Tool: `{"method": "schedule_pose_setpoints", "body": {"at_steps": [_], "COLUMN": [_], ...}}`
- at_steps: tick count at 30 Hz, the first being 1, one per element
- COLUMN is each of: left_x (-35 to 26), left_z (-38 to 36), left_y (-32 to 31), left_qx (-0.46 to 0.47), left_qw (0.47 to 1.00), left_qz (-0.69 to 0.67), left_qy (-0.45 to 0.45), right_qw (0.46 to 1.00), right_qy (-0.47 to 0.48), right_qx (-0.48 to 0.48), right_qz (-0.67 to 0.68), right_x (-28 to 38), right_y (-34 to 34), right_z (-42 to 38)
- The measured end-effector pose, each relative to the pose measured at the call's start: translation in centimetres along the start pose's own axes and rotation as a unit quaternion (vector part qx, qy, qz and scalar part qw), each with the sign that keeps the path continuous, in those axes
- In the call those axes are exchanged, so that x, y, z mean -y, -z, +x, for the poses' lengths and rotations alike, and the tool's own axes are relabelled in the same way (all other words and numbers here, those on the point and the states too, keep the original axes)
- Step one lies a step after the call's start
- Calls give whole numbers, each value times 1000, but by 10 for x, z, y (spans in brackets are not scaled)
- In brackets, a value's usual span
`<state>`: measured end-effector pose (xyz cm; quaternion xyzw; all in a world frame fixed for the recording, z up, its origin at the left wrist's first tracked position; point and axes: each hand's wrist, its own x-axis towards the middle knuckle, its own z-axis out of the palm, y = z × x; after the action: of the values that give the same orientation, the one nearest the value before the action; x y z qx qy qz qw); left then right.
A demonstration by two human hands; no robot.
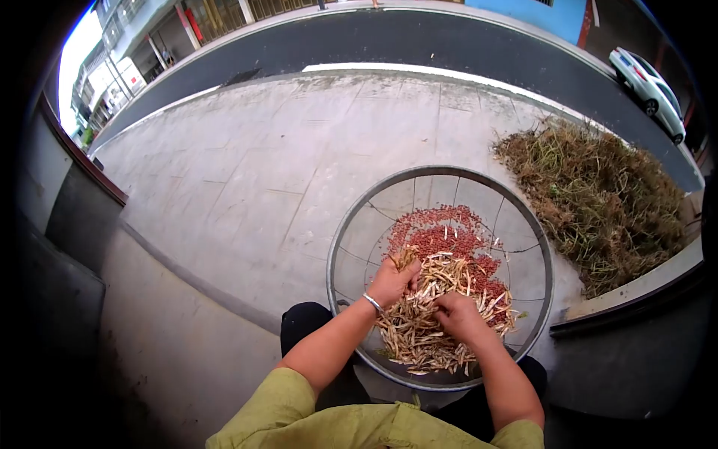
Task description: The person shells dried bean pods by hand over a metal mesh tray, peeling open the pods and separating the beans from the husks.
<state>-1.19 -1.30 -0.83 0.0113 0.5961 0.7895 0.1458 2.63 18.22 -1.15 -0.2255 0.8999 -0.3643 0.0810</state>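
Note:
A round, shallow sieve-like tray (335, 258) with a grey rim rests across my knees. Dry, pale bean pods (419, 340) lie heaped in its near half, and loose red beans (441, 236) are spread beyond them. My left hand (395, 280), with a silver bracelet at the wrist, is closed around some dry pods that stick up above the fingers, over the heap's left side. To its right, my right hand (458, 314) is closed with its fingertips down at the pods; what it pinches, if anything, is hidden. The hands are a little apart.
A big pile of dried plants (598, 202) lies on the paving to the right of the tray. Past the paved ground (224, 172) runs a dark road (359, 41), with a white car (649, 86) at the upper right. A low wall (82, 194) stands at the left.

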Motion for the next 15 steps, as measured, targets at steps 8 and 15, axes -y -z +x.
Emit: {"method": "schedule_pose_setpoints", "body": {"at_steps": [8, 15], "left_x": [5, 9], "left_z": [1, -3], "left_y": [-4, -25], "left_qx": [-52, -20], "left_qw": [998, 996], "left_qz": [-14, -76], "left_qy": [27, 43], "right_qw": [747, 670], "right_qy": [-223, -226], "right_qx": [-115, -117], "right_qz": [616, 698], "right_x": [-17, -12], "right_y": [30, 21], "right_z": [13, 21]}}
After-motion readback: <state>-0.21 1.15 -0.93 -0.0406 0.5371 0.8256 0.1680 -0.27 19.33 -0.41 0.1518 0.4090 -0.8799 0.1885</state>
